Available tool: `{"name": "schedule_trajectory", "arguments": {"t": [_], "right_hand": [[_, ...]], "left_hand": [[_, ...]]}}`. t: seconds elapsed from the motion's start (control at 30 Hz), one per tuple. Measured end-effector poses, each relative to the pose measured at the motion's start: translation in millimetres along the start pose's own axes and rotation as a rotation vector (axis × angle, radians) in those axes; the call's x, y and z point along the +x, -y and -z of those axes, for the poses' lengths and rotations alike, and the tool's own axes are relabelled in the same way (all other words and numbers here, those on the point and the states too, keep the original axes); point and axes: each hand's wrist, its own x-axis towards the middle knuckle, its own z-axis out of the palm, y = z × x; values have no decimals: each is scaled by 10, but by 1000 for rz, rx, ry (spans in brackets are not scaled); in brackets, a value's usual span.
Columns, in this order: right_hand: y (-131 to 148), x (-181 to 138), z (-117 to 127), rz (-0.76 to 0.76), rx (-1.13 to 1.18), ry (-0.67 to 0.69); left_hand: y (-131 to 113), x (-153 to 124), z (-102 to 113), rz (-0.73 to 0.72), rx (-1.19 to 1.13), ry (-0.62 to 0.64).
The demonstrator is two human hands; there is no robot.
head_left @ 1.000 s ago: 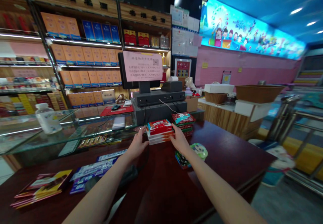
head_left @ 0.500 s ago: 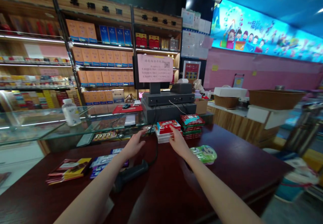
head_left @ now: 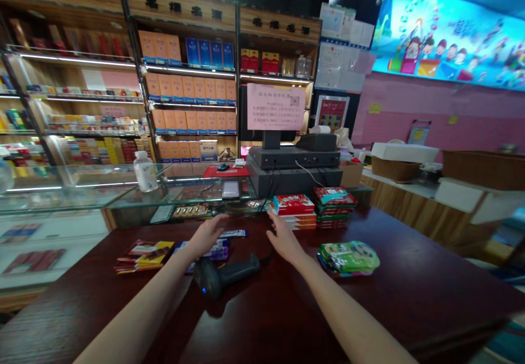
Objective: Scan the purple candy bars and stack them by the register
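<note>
My left hand [head_left: 207,236] hovers open above the dark red counter [head_left: 410,298], over some purple and blue flat packets [head_left: 217,249]. My right hand [head_left: 283,239] is open too, fingers stretched, a short way in front of a stack of red and white packets [head_left: 294,211]. Neither hand holds anything. A black barcode scanner [head_left: 227,274] lies on the counter between my forearms, its cable running toward the till. Right of the red stack stands a stack of green and red packets [head_left: 334,206].
A green bag of snacks [head_left: 348,257] lies at the right. Brown and yellow packets [head_left: 141,254] lie at the left. A till with a screen and pink notice [head_left: 275,107] stands behind. A glass display case [head_left: 102,194] with a plastic bottle [head_left: 145,171] runs left; stocked shelves behind.
Both hands have come off the red and white stack and drawn back toward me, opening. The view has turned left, so the scanner and the left packets show more.
</note>
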Motion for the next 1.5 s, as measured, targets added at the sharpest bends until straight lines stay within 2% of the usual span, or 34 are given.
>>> {"name": "schedule_trajectory", "arguments": {"t": [0.23,0.43,1.0,1.3,1.5], "right_hand": [[101,10,-240,-31,24,79],[190,-28,-328,-19,20,120],[292,-166,-58,-2,-9,134],[297,-194,-115,-25,-47,154],[383,-130,-174,-6,-62,172]], "left_hand": [[275,-113,104,63,34,-12],[401,-175,115,106,36,11],[333,-165,118,138,123,88],[486,-263,116,159,271,66],[518,-353,65,181,451,15]]}}
